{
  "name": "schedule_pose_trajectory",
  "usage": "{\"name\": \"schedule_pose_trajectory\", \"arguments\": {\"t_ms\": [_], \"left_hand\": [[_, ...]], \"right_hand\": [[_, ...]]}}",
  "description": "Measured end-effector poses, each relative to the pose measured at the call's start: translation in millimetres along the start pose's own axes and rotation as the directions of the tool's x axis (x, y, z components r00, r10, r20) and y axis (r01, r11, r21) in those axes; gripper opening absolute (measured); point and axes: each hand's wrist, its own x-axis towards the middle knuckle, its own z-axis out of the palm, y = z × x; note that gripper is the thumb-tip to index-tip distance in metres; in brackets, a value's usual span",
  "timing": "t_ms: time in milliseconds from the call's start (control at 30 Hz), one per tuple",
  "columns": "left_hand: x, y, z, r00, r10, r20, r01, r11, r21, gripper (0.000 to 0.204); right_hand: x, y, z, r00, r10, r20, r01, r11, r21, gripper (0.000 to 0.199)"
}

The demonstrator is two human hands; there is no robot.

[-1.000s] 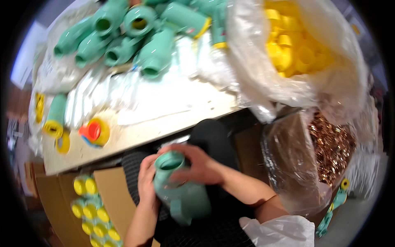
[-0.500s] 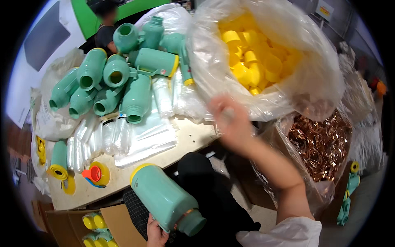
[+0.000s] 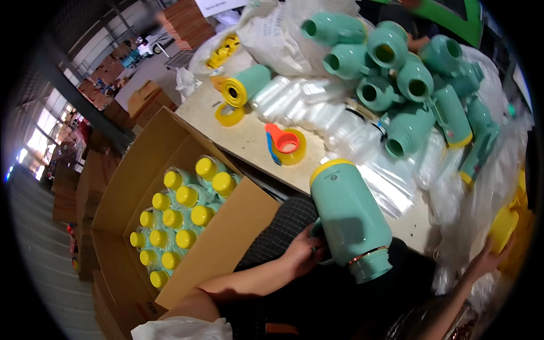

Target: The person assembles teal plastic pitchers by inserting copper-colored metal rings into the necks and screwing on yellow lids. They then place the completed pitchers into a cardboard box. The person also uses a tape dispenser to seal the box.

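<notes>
My left hand [image 3: 306, 250] is closed round the handle of a green vacuum flask [image 3: 350, 212], which lies tilted above my lap. Its yellow base points up and away, its open neck towards me, with a copper-coloured ring round the neck. At the far right, my right hand [image 3: 486, 263] grips a yellow cup lid [image 3: 502, 228] beside the clear plastic bag [image 3: 481, 184] of yellow lids. Several more green flasks [image 3: 416, 79] lie piled on the table, their necks open.
To the left stands an open carton [image 3: 122, 246] with several wrapped, yellow-capped flasks. On the table [image 3: 218, 136] lie tape rolls [image 3: 230, 115], an orange-red tape cutter [image 3: 285, 140], a green roll [image 3: 255, 82] and clear plastic sleeves [image 3: 334, 116]. Part of a person shows behind the pile.
The view has swung left, bringing the carton into fuller sight. My right hand, blurred in front of the lid bag before, now has a yellow cup lid. My left still holds the flask.
</notes>
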Motion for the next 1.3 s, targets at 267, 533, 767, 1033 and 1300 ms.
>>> {"name": "schedule_pose_trajectory", "arguments": {"t_ms": [267,533,767,1033,1300], "left_hand": [[-12.2,27.8,-46.2,0.990,0.125,0.068,-0.135,0.977,0.165,0.067],[-43.9,33.4,-31.7,0.917,-0.121,0.379,-0.374,0.060,0.925,0.075],[-31.6,74.6,87.6,0.358,0.222,0.907,-0.924,-0.055,0.378,0.014],[241.9,11.1,70.3,0.648,0.319,0.692,-0.655,-0.231,0.720,0.007],[201.2,16.1,103.6,0.918,0.190,0.349,-0.382,0.667,0.640,0.023]], "right_hand": [[-247.5,-179.5,-40.5,0.753,-0.316,0.577,0.042,0.899,0.437,0.070],[-126.3,-167.4,-11.9,0.482,0.035,0.876,-0.715,0.594,0.370,0.079],[-111.6,-148.0,-17.5,0.167,-0.140,0.976,-0.831,0.513,0.216,0.077],[-88.7,-146.3,10.8,0.210,-0.132,0.969,-0.759,0.603,0.246,0.052],[-115.1,-142.9,84.6,0.295,0.412,0.862,-0.840,0.542,0.028,0.027]]}}
